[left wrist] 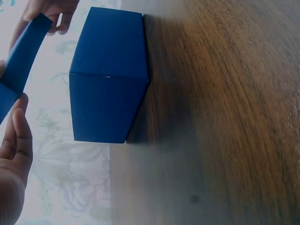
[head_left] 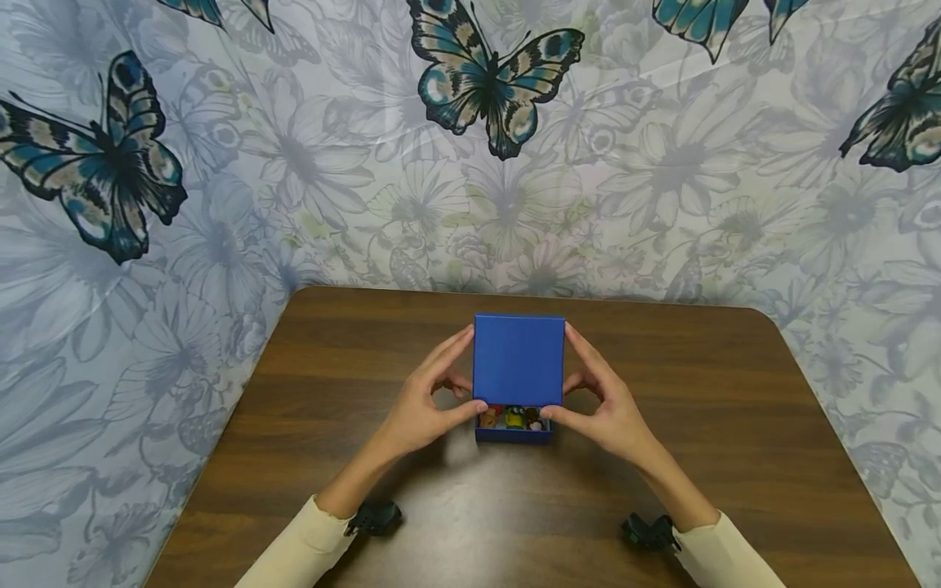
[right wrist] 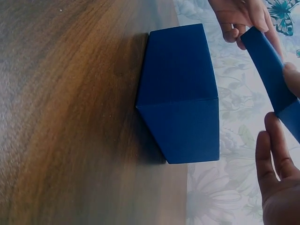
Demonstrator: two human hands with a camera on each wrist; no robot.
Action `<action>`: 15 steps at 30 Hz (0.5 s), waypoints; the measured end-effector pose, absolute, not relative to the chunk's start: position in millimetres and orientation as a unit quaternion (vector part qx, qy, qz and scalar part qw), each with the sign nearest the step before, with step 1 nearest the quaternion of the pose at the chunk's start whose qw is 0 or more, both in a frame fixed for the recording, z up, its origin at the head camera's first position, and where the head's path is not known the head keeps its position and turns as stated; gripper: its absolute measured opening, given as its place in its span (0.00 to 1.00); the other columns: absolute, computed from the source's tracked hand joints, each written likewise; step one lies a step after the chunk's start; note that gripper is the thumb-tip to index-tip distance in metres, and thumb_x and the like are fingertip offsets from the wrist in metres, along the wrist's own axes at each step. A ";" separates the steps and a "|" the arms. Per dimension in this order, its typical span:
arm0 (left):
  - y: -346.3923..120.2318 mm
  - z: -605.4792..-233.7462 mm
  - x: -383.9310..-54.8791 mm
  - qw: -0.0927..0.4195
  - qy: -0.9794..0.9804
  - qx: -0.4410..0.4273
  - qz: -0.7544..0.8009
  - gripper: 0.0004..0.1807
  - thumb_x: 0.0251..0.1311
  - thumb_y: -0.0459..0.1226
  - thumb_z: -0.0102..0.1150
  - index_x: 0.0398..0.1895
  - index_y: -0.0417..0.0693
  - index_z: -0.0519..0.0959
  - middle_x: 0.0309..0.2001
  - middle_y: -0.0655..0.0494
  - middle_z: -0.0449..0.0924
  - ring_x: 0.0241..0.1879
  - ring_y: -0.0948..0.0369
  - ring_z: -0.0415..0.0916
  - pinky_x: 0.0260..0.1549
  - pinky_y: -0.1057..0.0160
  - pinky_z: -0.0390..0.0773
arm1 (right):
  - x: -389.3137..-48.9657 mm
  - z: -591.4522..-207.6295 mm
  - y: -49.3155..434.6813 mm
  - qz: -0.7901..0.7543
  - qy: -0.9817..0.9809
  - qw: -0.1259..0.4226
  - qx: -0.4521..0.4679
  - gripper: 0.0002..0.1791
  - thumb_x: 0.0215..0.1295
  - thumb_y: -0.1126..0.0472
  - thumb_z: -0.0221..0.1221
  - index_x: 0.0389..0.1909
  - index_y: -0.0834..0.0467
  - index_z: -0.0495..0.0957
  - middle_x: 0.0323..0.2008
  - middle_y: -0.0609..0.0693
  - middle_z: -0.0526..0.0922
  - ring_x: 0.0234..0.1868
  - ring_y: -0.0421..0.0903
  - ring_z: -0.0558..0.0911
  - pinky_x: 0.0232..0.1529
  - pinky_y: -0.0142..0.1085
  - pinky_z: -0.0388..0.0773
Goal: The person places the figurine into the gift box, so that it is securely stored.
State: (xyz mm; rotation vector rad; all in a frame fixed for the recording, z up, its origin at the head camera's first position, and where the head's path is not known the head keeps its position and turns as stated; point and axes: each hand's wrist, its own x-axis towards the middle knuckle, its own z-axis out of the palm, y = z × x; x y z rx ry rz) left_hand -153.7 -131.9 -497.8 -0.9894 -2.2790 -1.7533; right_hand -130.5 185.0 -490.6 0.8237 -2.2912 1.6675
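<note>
Both hands hold a blue square lid (head_left: 518, 359) by its opposite sides, thumbs at the near corners. My left hand (head_left: 419, 408) grips its left side and my right hand (head_left: 613, 408) its right. Below stands a blue box (head_left: 513, 437) on the table. From both wrists, a gap shows between the raised, tilted lid (left wrist: 29, 54) and the box (right wrist: 180, 70). Past the lid's near edge, small colourful items show inside the box, among them a yellow-green one (head_left: 515, 419). The lid hides the rest of the contents.
The box stands on a brown wood-grain table (head_left: 353, 335) with rounded far corners. Behind and beside the table hangs a pale floral cloth (head_left: 309, 196) with large teal butterflies. A dark device (head_left: 375, 518) sits at the left wrist, another (head_left: 648, 532) at the right.
</note>
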 end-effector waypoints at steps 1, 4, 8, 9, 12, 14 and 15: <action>-131.7 -497.3 -153.5 0.048 -0.752 -0.326 -0.571 0.53 0.59 0.31 0.79 0.86 0.51 0.60 0.85 0.52 0.59 0.42 0.60 0.87 0.40 0.60 0.86 | -130.1 -490.5 185.2 0.561 -0.775 0.089 0.275 0.67 0.50 0.77 0.79 0.88 0.57 0.51 0.86 0.53 0.59 0.39 0.44 0.86 0.53 0.31 0.84; -131.0 -496.8 -152.7 0.044 -0.761 -0.324 -0.560 0.56 0.57 0.32 0.82 0.87 0.53 0.60 0.85 0.51 0.59 0.41 0.60 0.86 0.40 0.61 0.86 | -129.8 -490.4 185.3 0.556 -0.784 0.079 0.266 0.68 0.49 0.75 0.81 0.88 0.55 0.51 0.84 0.53 0.61 0.38 0.44 0.85 0.50 0.32 0.85; -129.8 -497.1 -151.6 0.035 -0.767 -0.309 -0.562 0.58 0.55 0.32 0.83 0.87 0.54 0.59 0.84 0.52 0.59 0.39 0.60 0.86 0.40 0.62 0.87 | -130.6 -491.8 185.3 0.547 -0.794 0.080 0.254 0.67 0.49 0.72 0.82 0.88 0.54 0.53 0.77 0.53 0.70 0.36 0.42 0.84 0.46 0.34 0.86; -129.4 -496.9 -151.2 0.031 -0.767 -0.305 -0.563 0.58 0.55 0.31 0.83 0.87 0.55 0.59 0.84 0.52 0.59 0.38 0.60 0.86 0.41 0.62 0.87 | -130.7 -491.9 185.3 0.544 -0.797 0.080 0.251 0.67 0.49 0.72 0.82 0.87 0.53 0.54 0.74 0.53 0.73 0.36 0.42 0.84 0.45 0.35 0.86; -128.8 -496.8 -150.0 0.015 -0.771 -0.293 -0.565 0.58 0.55 0.31 0.83 0.87 0.56 0.59 0.83 0.52 0.60 0.37 0.62 0.85 0.41 0.61 0.88 | -130.7 -493.8 185.8 0.526 -0.813 0.075 0.238 0.65 0.51 0.69 0.83 0.87 0.51 0.55 0.70 0.53 0.76 0.34 0.40 0.83 0.45 0.36 0.86; -129.0 -496.8 -149.5 0.005 -0.776 -0.287 -0.562 0.58 0.55 0.32 0.83 0.87 0.56 0.59 0.82 0.51 0.61 0.35 0.64 0.85 0.40 0.60 0.88 | -130.1 -495.0 186.2 0.512 -0.826 0.063 0.225 0.64 0.53 0.65 0.82 0.87 0.47 0.55 0.71 0.52 0.75 0.34 0.42 0.84 0.47 0.36 0.87; -129.4 -496.8 -149.2 -0.001 -0.779 -0.284 -0.559 0.58 0.55 0.32 0.83 0.87 0.56 0.59 0.82 0.51 0.61 0.34 0.64 0.85 0.40 0.60 0.88 | -129.6 -495.6 186.6 0.505 -0.833 0.055 0.217 0.63 0.55 0.63 0.82 0.87 0.45 0.55 0.69 0.51 0.77 0.35 0.43 0.84 0.49 0.36 0.86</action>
